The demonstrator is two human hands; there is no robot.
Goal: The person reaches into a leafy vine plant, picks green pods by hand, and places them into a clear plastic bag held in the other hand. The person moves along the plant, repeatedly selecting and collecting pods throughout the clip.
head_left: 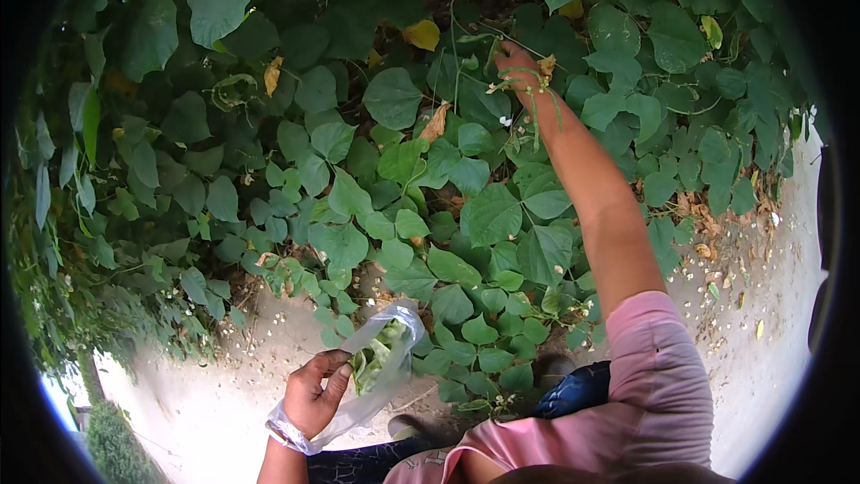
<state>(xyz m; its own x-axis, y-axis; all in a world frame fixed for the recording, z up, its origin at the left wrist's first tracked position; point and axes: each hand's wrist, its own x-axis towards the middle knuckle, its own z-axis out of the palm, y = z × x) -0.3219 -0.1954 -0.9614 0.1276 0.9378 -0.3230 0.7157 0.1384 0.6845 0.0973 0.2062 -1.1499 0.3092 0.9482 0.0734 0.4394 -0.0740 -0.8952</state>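
My left hand (315, 394) grips the rim of a clear plastic bag (414, 327), thumb and fingers pinched together. One part of the bag is looped around that wrist. Inside lie flat green pods (381, 354). My right arm stretches far up into a dense leafy bean vine (493, 215). Near the top, my right hand (514, 64) is closed among thin stems, its fingertips partly hidden. A cluster of slim green pods or shoots (540, 94) hangs across that wrist. What the fingers hold is too small to make out.
Yellow and brown dry leaves (421, 34) are scattered through the vine. Below it, the pale ground (224, 385) is littered with fallen petals and leaf bits. My shoes (408, 426) and dark trousers show at the bottom. A rounded green bush (125, 444) stands at the lower left.
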